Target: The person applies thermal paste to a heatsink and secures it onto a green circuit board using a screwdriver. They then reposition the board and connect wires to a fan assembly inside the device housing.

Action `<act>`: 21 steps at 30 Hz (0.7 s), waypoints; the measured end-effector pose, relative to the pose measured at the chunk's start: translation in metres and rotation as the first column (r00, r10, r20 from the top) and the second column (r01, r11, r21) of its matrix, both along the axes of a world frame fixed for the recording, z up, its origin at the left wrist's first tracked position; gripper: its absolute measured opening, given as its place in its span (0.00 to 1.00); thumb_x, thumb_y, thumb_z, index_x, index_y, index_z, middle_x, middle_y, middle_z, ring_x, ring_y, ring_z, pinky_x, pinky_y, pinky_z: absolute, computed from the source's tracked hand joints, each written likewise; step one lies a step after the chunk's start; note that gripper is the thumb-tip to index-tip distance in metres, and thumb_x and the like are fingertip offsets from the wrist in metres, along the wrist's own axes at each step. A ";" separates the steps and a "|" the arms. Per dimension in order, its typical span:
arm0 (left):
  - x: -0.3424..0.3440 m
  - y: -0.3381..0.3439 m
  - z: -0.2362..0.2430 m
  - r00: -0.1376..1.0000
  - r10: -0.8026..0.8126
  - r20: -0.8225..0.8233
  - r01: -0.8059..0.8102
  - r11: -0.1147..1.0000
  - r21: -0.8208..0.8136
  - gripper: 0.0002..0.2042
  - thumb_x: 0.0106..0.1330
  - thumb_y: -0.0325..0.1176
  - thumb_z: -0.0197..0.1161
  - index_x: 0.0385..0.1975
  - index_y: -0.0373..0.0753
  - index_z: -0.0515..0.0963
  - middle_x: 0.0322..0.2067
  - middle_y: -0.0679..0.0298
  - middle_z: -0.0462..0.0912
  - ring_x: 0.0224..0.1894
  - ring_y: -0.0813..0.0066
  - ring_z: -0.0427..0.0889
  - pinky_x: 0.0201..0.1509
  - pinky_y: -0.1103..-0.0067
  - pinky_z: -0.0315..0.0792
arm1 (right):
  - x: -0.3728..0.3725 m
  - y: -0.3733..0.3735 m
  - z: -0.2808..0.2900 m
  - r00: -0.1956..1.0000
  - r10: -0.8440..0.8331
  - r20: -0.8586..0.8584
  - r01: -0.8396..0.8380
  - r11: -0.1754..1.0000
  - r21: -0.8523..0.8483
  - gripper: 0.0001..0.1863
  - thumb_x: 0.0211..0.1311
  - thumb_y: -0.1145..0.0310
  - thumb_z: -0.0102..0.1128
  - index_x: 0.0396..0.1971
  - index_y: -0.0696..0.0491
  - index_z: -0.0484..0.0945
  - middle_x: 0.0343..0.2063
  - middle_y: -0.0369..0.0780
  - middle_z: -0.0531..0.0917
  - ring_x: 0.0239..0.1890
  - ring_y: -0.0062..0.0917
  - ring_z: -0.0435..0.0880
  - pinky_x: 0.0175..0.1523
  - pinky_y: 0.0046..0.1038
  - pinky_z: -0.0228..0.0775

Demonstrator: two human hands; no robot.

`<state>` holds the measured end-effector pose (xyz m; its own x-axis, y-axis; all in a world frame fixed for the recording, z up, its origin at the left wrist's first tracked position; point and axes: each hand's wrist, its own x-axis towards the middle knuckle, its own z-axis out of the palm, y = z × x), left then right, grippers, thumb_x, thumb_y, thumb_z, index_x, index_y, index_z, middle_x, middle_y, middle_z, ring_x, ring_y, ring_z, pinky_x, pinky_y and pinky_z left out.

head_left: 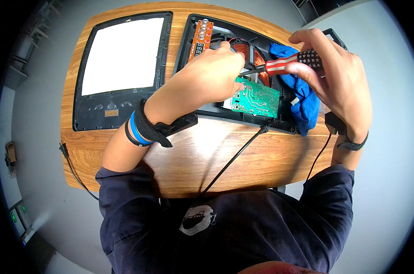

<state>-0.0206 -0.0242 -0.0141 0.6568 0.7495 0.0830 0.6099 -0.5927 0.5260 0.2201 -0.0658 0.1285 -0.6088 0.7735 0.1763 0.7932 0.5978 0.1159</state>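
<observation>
My right hand (pixel 346 80) is wrapped round a screwdriver (pixel 280 65) whose handle has red and white stripes and a starred dark end. Its shaft points left, toward the upper edge of a green circuit board (pixel 259 98). At that board's left end, my left hand (pixel 213 73) is closed, with fingertips on the board; its other fingers are partly hidden. The board sits tilted in the open black casing (pixel 287 124) of what looks like an induction cooker. Behind it lies a copper coil (pixel 257 55). An orange display board (pixel 203 34) runs along the casing's left side.
A crumpled blue cloth (pixel 306 107) lies over the casing's right edge. To the left rests a black-framed cover with a white panel (pixel 122 55). A black cord (pixel 232 162) runs from the casing over the wooden table's (pixel 271 157) near edge. A plug (pixel 64 148) lies at the left edge.
</observation>
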 end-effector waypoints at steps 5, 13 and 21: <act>0.001 0.001 0.001 0.999 0.006 -0.044 -0.006 1.000 0.002 0.24 0.71 0.39 0.77 0.61 0.32 0.81 0.54 0.42 0.83 0.56 0.39 0.88 0.64 0.55 0.81 | 0.007 0.013 0.005 0.967 0.247 -0.064 -0.251 0.966 -0.063 0.25 0.60 0.60 0.81 0.54 0.53 0.84 0.55 0.40 0.85 0.51 0.36 0.90 0.45 0.35 0.88; 0.002 0.001 0.003 0.999 -0.001 -0.043 0.000 1.000 -0.011 0.25 0.71 0.40 0.77 0.62 0.32 0.81 0.54 0.43 0.83 0.56 0.40 0.87 0.65 0.55 0.80 | 0.004 0.011 0.010 0.980 0.129 -0.155 -0.150 0.979 -0.135 0.24 0.63 0.60 0.80 0.53 0.55 0.83 0.52 0.44 0.84 0.56 0.39 0.89 0.59 0.37 0.86; -0.005 0.000 -0.003 0.999 -0.020 0.028 0.019 0.999 0.027 0.25 0.70 0.40 0.77 0.62 0.33 0.82 0.53 0.44 0.83 0.56 0.42 0.87 0.65 0.55 0.79 | 0.008 0.007 0.001 0.997 0.061 -0.056 -0.067 0.991 -0.120 0.19 0.61 0.69 0.80 0.51 0.54 0.84 0.52 0.43 0.82 0.54 0.38 0.88 0.48 0.36 0.87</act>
